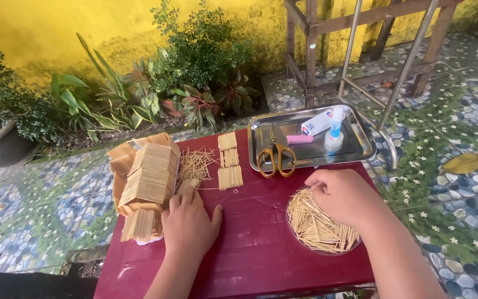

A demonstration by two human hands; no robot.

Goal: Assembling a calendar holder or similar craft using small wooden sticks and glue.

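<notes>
Head view: dark red counter (250, 243). Left hand (189, 224) flat, fingers together, fingertips touching toothpick model house (145, 185) at counter's left edge. Right hand (344, 196) curled, fingertips pinching into loose toothpick pile (316, 224) on round clear lid. Three glued toothpick panels (229, 160) between hands. Steel tray (261, 133) behind holds yellow-handled scissors (276, 155), glue bottle (335, 130).

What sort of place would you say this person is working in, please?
Probably an outdoor patio or garden corner at a home: potted plants stand against a stained yellow wall, the floor is pebble-patterned tile, and the work sits on a small red table.
</notes>
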